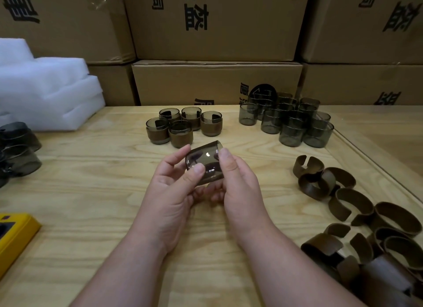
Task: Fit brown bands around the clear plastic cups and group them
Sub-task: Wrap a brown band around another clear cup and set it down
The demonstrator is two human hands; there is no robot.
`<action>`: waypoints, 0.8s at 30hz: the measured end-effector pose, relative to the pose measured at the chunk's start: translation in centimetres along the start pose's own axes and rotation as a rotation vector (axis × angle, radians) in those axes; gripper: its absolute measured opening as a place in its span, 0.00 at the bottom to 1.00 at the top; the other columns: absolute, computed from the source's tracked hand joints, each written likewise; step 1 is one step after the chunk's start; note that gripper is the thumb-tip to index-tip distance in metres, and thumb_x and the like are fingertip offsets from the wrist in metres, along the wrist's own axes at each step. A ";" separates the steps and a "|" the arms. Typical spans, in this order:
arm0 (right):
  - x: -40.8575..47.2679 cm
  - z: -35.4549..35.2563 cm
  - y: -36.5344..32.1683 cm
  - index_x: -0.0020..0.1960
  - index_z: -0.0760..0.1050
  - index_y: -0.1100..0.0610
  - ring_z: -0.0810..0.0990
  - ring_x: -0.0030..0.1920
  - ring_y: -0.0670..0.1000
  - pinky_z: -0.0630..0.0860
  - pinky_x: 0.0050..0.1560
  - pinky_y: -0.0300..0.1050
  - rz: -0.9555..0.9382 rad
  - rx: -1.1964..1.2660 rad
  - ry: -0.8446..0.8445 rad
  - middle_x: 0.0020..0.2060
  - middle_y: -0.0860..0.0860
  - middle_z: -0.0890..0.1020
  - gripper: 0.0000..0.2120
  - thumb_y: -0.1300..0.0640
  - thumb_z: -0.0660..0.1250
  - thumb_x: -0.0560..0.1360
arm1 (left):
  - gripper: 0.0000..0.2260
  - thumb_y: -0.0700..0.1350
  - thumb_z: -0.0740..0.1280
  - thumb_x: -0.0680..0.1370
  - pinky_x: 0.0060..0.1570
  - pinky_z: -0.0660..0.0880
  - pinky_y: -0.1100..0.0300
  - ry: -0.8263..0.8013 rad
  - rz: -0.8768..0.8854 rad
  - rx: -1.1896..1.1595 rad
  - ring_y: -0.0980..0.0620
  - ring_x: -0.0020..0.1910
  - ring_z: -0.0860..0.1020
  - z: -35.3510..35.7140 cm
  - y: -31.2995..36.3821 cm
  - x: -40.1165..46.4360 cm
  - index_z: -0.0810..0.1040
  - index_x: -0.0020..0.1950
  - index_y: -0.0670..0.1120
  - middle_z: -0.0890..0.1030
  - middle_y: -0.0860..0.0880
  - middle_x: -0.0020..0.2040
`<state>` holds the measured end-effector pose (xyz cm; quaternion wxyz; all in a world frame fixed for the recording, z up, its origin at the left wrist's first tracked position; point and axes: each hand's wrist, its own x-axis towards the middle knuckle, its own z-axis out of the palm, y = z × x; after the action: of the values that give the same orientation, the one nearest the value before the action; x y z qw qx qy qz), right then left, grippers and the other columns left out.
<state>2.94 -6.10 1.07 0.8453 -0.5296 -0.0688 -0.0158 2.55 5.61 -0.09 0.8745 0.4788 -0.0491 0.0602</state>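
Holding one bare cup [204, 163] on its side above the wooden table [91, 192], the person has it pinched from both ends: the left hand [174, 192] with thumb and fingers curled round the nearer rim, the right hand [238, 187] with its thumb on the farther end and its fingers curled beneath. No band is on this cup, so the step in hand looks like readying it for a band. The next move probably calls for freeing one hand to fetch a band while the other keeps the cup steady.

To the right of the held cup, nearest the person and running away along the table edge, lies the heap of loose brown bands [357, 217], open curls, some interlocked. Just beyond the held cup stands the finished group, five banded cups [183, 126], upright, close together and apparently empty. Farther off and to the right, the unbanded cups [290, 121] stand clustered, some stacked, against the cardboard boxes [215, 82].
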 end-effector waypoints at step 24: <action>0.0 -0.2 0.4 0.56 0.74 0.59 0.86 0.41 0.53 0.80 0.35 0.47 0.016 -0.072 0.067 0.49 0.58 0.86 0.32 0.36 0.75 0.65 | 0.22 0.47 0.75 0.70 0.41 0.82 0.56 -0.070 -0.062 0.043 0.46 0.52 0.85 0.7 0.4 -0.3 0.81 0.64 0.53 0.85 0.43 0.57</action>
<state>3.03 -6.09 0.70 0.8277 -0.5593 -0.0359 -0.0292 2.13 5.25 0.56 0.8631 0.5007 -0.0636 0.0171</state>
